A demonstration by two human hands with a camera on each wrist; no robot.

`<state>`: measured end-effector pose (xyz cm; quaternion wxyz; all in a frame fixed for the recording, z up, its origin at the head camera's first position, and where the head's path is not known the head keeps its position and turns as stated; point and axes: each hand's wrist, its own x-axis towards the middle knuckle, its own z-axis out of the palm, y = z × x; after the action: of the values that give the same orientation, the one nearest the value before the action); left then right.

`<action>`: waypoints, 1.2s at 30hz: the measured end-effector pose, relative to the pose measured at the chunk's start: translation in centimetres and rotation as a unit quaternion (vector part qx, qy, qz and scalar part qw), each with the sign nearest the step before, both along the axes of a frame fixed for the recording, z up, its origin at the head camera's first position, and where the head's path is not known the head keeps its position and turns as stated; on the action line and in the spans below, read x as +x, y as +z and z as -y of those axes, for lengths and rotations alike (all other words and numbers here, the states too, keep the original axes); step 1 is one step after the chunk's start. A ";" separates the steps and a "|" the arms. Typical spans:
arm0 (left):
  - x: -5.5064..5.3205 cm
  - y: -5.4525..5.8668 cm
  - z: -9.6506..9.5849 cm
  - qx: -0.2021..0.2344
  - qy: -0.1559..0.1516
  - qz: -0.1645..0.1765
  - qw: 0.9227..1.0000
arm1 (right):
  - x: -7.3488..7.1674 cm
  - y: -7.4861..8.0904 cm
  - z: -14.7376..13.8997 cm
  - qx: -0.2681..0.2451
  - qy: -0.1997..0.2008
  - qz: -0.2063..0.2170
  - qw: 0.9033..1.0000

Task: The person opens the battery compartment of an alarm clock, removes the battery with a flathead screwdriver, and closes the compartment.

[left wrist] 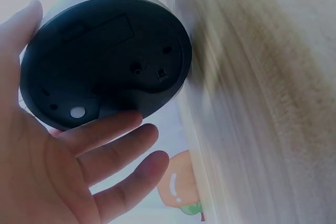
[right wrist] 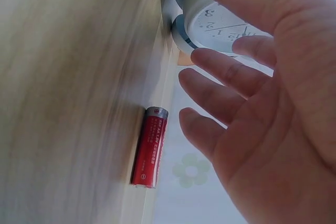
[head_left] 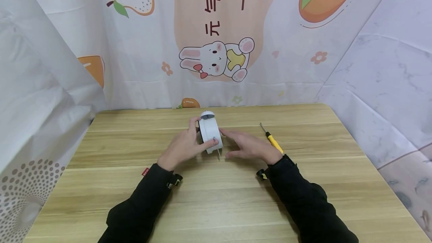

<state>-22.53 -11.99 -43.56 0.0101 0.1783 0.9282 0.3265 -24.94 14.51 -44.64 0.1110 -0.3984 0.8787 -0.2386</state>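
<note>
A white alarm clock (head_left: 210, 129) stands side-on near the middle of the table, a white bell at its far end. My left hand (head_left: 182, 146) grips it, thumb along the near side and a finger at the far side. The left wrist view shows its black back (left wrist: 113, 43), with several loose fingers just below. My right hand (head_left: 249, 146) lies on the dial side, fingers extended and a fingertip right at the clock's edge. In the right wrist view the numbered dial (right wrist: 223, 27) is partly covered by that hand. A red AA battery (right wrist: 149, 148) lies on the table beyond the fingers, hidden in the head view.
A yellow-handled screwdriver (head_left: 275, 143) lies just beyond the right wrist, its metal tip pointing away. The wood-grain table (head_left: 216, 201) ends at a printed curtain (head_left: 141, 55) at the back. White cloth (head_left: 33, 85) hangs at the left.
</note>
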 end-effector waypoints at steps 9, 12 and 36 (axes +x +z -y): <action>0.0 -0.1 -0.1 -0.014 0.011 -0.011 1.000 | 0.1 -0.1 0.1 0.003 -0.001 -0.003 1.000; 0.0 -0.2 -0.1 -0.015 0.016 -0.011 1.000 | 0.0 -0.2 0.1 0.001 -0.002 -0.004 1.000; -0.5 -0.1 0.3 -0.057 0.019 -0.030 0.998 | 0.1 0.2 0.0 0.020 -0.028 -0.011 0.999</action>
<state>-23.00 -12.25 -43.69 -0.0141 0.1692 0.9485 0.2675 -24.81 14.55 -44.40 0.1029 -0.3739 0.8952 -0.2197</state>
